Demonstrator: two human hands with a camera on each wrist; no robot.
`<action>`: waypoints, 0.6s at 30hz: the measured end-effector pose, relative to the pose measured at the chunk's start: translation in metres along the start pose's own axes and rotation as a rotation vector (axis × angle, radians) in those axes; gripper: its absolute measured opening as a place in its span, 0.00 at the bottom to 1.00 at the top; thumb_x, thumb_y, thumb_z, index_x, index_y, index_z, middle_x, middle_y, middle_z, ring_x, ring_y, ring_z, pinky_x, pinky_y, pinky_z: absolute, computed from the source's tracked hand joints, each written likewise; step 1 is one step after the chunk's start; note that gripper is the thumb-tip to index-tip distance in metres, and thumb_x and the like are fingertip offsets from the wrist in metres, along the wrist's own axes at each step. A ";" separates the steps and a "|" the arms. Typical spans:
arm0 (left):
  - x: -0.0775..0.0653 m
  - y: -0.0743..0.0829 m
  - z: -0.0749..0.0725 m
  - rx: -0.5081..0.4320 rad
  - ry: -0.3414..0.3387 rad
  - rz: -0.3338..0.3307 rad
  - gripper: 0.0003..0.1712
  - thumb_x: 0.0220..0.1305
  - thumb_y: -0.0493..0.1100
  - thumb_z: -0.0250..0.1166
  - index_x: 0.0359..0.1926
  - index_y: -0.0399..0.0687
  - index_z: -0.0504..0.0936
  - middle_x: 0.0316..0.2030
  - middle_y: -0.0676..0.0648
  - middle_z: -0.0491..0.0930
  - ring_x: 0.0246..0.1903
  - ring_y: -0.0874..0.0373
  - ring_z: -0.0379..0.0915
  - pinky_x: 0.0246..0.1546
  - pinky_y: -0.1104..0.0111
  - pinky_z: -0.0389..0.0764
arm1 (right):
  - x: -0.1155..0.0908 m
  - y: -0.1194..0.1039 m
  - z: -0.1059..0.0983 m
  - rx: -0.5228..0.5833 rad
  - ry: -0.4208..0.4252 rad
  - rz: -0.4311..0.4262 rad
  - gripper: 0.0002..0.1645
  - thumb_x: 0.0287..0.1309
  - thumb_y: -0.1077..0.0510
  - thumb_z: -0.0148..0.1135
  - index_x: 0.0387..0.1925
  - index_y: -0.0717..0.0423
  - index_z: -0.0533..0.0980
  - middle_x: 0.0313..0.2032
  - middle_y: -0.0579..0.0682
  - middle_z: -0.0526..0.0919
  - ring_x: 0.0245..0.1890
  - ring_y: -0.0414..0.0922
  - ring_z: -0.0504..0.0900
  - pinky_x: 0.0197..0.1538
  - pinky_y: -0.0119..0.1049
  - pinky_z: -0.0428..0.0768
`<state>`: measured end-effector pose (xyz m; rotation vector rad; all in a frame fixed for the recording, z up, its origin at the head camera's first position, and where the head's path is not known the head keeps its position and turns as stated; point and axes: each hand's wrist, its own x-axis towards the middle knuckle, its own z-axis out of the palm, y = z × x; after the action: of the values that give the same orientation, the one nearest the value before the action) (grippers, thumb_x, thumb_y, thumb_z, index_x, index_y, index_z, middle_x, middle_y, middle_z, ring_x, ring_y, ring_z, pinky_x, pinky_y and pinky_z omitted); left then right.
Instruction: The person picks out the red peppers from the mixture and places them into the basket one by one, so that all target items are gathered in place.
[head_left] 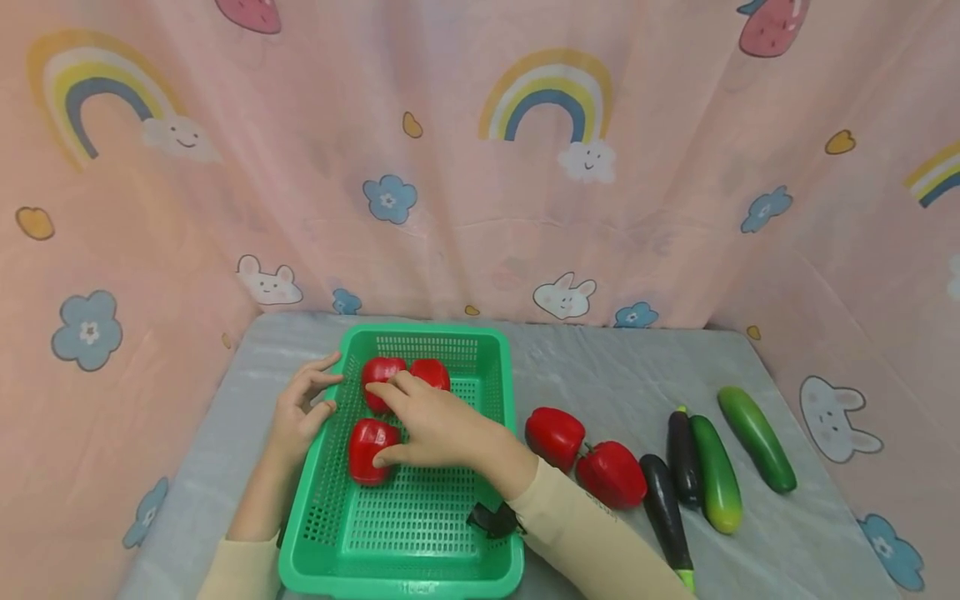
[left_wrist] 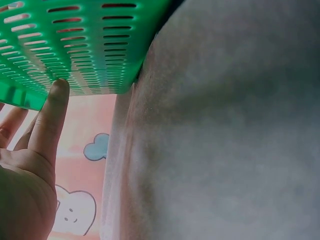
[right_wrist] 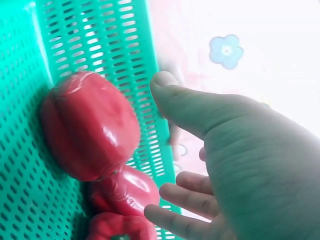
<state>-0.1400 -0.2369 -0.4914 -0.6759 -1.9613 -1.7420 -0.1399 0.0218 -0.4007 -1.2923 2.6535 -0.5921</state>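
Three red bell peppers lie in a green plastic basket (head_left: pixel 405 586): a near one (head_left: pixel 367 454) and two behind it, at the back left (head_left: pixel 381 368) and beside that (head_left: pixel 432 372). Above them is my right hand (head_left: pixel 442 425), partly covering them. In the right wrist view its thumb and fingers (right_wrist: pixel 185 197) are spread, with nothing between them, and the nearest pepper (right_wrist: pixel 92 127) rests against the basket's slotted wall. At the basket's left side, my left hand (head_left: pixel 296 417) has its fingers loosely bent by the rim. The left wrist view shows a fingertip (left_wrist: pixel 60 87) right at the wall.
Right of the basket, two more red bell peppers (head_left: pixel 557 436) lie on the grey cloth (head_left: pixel 592 367). Farther right are two dark eggplants (head_left: pixel 682 458) and two green cucumber-like vegetables (head_left: pixel 757 437). A pink printed curtain (head_left: pixel 450 267) hangs behind and at the sides.
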 end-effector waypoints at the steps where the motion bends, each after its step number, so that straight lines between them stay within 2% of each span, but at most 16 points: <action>1: 0.000 0.000 0.000 0.000 0.000 0.001 0.17 0.60 0.15 0.56 0.50 0.15 0.78 0.67 0.27 0.76 0.68 0.47 0.75 0.66 0.72 0.75 | -0.001 -0.001 -0.001 0.001 0.008 0.000 0.58 0.59 0.35 0.80 0.82 0.52 0.65 0.67 0.50 0.75 0.62 0.44 0.78 0.60 0.39 0.85; 7: -0.001 0.000 0.000 -0.002 0.000 -0.001 0.17 0.59 0.15 0.55 0.50 0.15 0.78 0.67 0.27 0.76 0.68 0.48 0.76 0.65 0.72 0.75 | -0.008 -0.006 -0.005 0.014 0.034 0.001 0.57 0.59 0.37 0.81 0.82 0.52 0.65 0.70 0.51 0.74 0.66 0.45 0.76 0.63 0.40 0.83; 14: -0.001 0.001 -0.001 0.032 0.003 -0.026 0.17 0.60 0.15 0.55 0.50 0.17 0.79 0.67 0.28 0.76 0.65 0.54 0.78 0.65 0.73 0.75 | -0.013 -0.010 -0.006 0.075 0.051 0.003 0.58 0.60 0.36 0.80 0.83 0.51 0.64 0.69 0.50 0.74 0.65 0.43 0.76 0.61 0.39 0.84; 18: -0.001 0.003 0.000 0.029 0.003 -0.037 0.18 0.59 0.15 0.55 0.51 0.18 0.79 0.67 0.28 0.76 0.66 0.54 0.77 0.65 0.73 0.75 | -0.016 -0.013 -0.008 0.081 0.073 -0.017 0.57 0.59 0.36 0.80 0.82 0.51 0.65 0.68 0.49 0.75 0.65 0.42 0.76 0.61 0.37 0.84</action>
<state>-0.1378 -0.2370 -0.4898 -0.6309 -2.0047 -1.7320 -0.1227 0.0297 -0.3887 -1.2962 2.6480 -0.7545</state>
